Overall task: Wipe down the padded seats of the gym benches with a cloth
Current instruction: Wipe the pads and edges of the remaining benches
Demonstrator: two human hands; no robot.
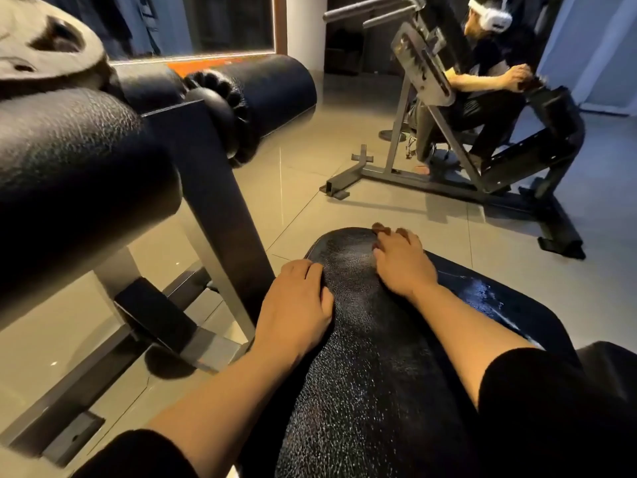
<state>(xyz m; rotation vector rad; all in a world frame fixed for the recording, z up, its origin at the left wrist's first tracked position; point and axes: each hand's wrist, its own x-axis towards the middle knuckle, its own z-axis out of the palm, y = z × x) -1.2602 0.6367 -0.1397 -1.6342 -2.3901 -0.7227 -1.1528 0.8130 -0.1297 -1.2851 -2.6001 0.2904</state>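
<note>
From the head view, both hands lie flat with fingers extended on the padded seat (pixel 372 339) of the bench: the left hand (pixel 296 305) at its left edge, the right hand (pixel 401 262) near the far end. No cloth is visible. Wet streaks glisten to the right; a pressing palm could slip there.
</note>
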